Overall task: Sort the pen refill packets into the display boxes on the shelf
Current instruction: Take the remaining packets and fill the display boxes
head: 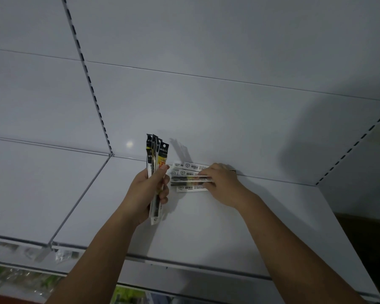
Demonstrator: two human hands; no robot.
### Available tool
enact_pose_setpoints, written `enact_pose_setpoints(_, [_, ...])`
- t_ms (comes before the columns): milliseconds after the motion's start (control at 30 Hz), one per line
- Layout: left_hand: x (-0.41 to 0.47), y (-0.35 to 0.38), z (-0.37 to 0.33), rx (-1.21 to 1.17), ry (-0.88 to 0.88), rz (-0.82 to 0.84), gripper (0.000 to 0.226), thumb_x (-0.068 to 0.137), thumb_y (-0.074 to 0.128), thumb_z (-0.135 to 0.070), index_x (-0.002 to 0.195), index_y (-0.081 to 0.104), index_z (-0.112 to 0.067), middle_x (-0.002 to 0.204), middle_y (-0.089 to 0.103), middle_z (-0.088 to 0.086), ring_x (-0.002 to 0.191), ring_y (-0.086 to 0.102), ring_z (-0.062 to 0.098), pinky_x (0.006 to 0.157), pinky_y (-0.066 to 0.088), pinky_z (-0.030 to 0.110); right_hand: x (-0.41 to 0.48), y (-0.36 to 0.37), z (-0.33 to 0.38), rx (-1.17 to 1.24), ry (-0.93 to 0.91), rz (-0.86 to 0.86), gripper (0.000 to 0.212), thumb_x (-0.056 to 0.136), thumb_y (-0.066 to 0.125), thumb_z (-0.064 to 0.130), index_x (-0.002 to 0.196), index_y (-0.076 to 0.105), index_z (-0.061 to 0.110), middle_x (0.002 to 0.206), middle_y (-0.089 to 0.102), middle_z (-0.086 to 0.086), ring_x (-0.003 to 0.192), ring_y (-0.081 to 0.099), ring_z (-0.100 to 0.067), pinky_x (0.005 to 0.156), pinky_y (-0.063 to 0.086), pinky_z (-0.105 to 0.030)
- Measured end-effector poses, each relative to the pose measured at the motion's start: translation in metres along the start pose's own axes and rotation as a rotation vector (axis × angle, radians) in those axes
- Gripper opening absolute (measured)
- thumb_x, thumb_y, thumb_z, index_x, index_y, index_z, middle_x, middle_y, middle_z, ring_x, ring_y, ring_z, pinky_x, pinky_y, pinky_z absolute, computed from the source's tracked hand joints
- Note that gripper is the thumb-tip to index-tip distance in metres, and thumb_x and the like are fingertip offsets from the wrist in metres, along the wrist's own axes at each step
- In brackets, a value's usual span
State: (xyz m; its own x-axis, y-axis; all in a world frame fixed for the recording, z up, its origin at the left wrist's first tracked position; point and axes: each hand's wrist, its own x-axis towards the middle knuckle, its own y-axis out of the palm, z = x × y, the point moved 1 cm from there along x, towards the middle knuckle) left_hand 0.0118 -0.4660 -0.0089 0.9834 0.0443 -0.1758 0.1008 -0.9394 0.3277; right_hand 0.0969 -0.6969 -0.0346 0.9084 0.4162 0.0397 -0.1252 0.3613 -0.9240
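Dim white shelf (217,227), white back panel (206,117). Centre frame, left hand (145,194) grips upright packets (157,152); right hand (222,183) lays fingers over flat packets (189,174) by the panel seam, grip unclear. Shelf runs wide to front edge (184,263), lower frame.

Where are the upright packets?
Head view, just left of centre: the upright packets are gripped in the left hand, beside the flat packets that the right hand rests on, on the shelf.

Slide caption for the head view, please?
Left hand grips upright pen refill packets; right hand touches flat packets on the white shelf.
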Motion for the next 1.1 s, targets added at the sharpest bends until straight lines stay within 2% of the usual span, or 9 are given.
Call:
enact_pose_setpoints(167, [0.000, 0.001, 0.000, 0.009, 0.001, 0.019, 0.023, 0.104, 0.063, -0.032, 0.112, 0.058, -0.012, 0.075, 0.052, 0.003, 0.056, 0.039, 0.019, 0.052, 0.036, 0.030, -0.005, -0.009, -0.006, -0.017, -0.071, -0.014, 0.031, 0.095, 0.067, 0.016, 0.121, 0.072, 0.031, 0.109, 0.062, 0.009, 0.107, 0.055, -0.019, 0.106, 0.037, -0.042])
enact_pose_setpoints(333, [0.000, 0.005, -0.001, 0.027, 0.010, 0.025, 0.021, 0.104, 0.063, -0.030, 0.113, 0.058, -0.011, 0.075, 0.053, 0.003, 0.055, 0.041, 0.018, 0.051, 0.037, 0.030, -0.007, -0.010, -0.002, 0.006, -0.077, -0.029, 0.027, 0.090, 0.076, 0.038, 0.117, 0.071, 0.038, 0.101, 0.060, 0.017, 0.102, 0.058, -0.017, 0.104, 0.040, -0.045])
enact_pose_setpoints(533, [-0.001, 0.004, 0.000, 0.042, 0.003, 0.021, 0.022, 0.104, 0.062, -0.031, 0.112, 0.058, -0.011, 0.075, 0.054, 0.005, 0.054, 0.042, 0.019, 0.051, 0.038, 0.030, -0.014, -0.019, -0.007, 0.017, 0.015, -0.015, 0.048, 0.083, 0.082, 0.046, 0.127, 0.068, 0.034, 0.105, 0.058, 0.012, 0.106, 0.053, -0.018, 0.098, 0.043, -0.042])
enact_pose_setpoints(600, [-0.001, 0.003, 0.000, 0.050, 0.005, 0.024, 0.022, 0.104, 0.062, -0.032, 0.111, 0.058, -0.011, 0.076, 0.053, 0.005, 0.055, 0.042, 0.019, 0.052, 0.037, 0.030, -0.016, -0.020, -0.013, -0.004, 0.042, 0.005, 0.044, 0.084, 0.080, 0.047, 0.124, 0.069, 0.035, 0.101, 0.055, 0.013, 0.106, 0.053, -0.018, 0.098, 0.044, -0.043])
enact_pose_setpoints(700, [0.000, 0.002, 0.002, 0.053, 0.002, 0.021, 0.023, 0.104, 0.063, -0.032, 0.112, 0.058, -0.011, 0.076, 0.053, 0.006, 0.055, 0.042, 0.019, 0.052, 0.038, 0.030, -0.017, -0.020, -0.017, 0.013, 0.011, -0.015, 0.027, 0.088, 0.078, 0.035, 0.114, 0.073, 0.035, 0.090, 0.050, 0.019, 0.100, 0.055, -0.017, 0.096, 0.047, -0.044])
enact_pose_setpoints(833, [0.000, 0.002, 0.002, 0.061, 0.003, 0.026, 0.024, 0.103, 0.063, -0.032, 0.111, 0.058, -0.010, 0.075, 0.054, 0.005, 0.054, 0.043, 0.019, 0.052, 0.038, 0.030, -0.019, -0.020, -0.012, 0.065, -0.002, -0.008, 0.024, 0.089, 0.078, 0.030, 0.113, 0.075, 0.032, 0.095, 0.058, 0.015, 0.097, 0.058, -0.014, 0.090, 0.050, -0.037])
enact_pose_setpoints(933, [0.000, 0.002, 0.001, 0.074, 0.009, 0.039, 0.024, 0.102, 0.064, -0.034, 0.105, 0.057, -0.011, 0.077, 0.054, 0.006, 0.055, 0.043, 0.019, 0.053, 0.039, 0.031, -0.024, -0.020, -0.007, 0.116, -0.021, 0.009, 0.010, 0.097, 0.069, 0.030, 0.105, 0.074, 0.032, 0.091, 0.062, 0.014, 0.085, 0.061, -0.006, 0.076, 0.049, -0.026])
enact_pose_setpoints(1000, [0.000, 0.003, 0.001, 0.078, 0.011, 0.041, 0.024, 0.102, 0.065, -0.034, 0.101, 0.056, -0.012, 0.077, 0.054, 0.006, 0.055, 0.043, 0.020, 0.053, 0.039, 0.031, -0.027, -0.021, -0.004, 0.144, -0.024, 0.011, 0.009, 0.100, 0.064, 0.030, 0.095, 0.071, 0.029, 0.082, 0.064, 0.010, 0.073, 0.063, -0.009, 0.066, 0.050, -0.027])
enact_pose_setpoints(1100, [0.000, 0.003, 0.000, 0.080, 0.013, 0.036, 0.024, 0.103, 0.064, -0.033, 0.104, 0.057, -0.010, 0.077, 0.055, 0.006, 0.054, 0.044, 0.020, 0.053, 0.038, 0.031, -0.027, -0.022, -0.002, 0.045, -0.025, 0.005, 0.012, 0.095, 0.068, 0.035, 0.106, 0.072, 0.032, 0.086, 0.062, 0.015, 0.082, 0.062, -0.009, 0.076, 0.052, -0.033])
